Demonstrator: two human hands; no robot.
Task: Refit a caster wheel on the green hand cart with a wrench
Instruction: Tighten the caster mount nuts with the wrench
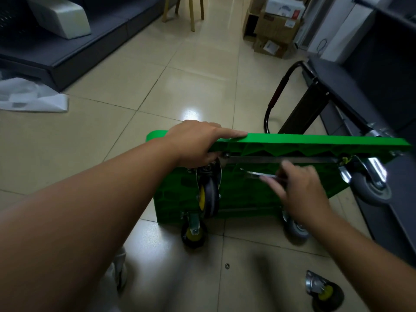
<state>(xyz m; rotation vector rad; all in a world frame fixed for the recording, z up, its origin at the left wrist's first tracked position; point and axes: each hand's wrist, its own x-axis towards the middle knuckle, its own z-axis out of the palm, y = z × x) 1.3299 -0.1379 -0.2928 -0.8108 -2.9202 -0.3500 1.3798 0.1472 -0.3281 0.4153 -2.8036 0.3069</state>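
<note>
Green hand cart (pixel 315 140) stands on its long edge on the tile floor (pixel 180 75), ribbed underside facing me. Its black handle (pixel 275 100) shows behind the deck, on the far side

Left hand (pixel 198 143) grips the top edge near the left corner: index finger laid straight along the edge, thumb tucked under, by the caster plate

Right hand (pixel 301 190) is in front of the underside, fingers closed round the wrench (pixel 256 174). The head of the tool points left, just below the metal bar (pixel 281 159) that runs across the underside. Hand and tool are motion-blurred; I cannot tell if the wrench head touches anything

Casters I can count on the cart:
- yellow-hub caster (pixel 208 194), upper left, just under the left hand
- lower yellow-hub caster (pixel 194 233), on the floor at the left
- grey caster (pixel 371 188), upper right
- lower grey caster (pixel 296 229), partly behind the right forearm

Loose caster (pixel 324 291), yellow hub with a metal plate, lies on the floor at lower right, well apart from the cart. Small dark ring (pixel 227 265) on the tiles in front of the cart, too small to identify

Surroundings: cardboard boxes (pixel 276 25) at the far right, crumpled white plastic sheet (pixel 29 97) at the left
</note>
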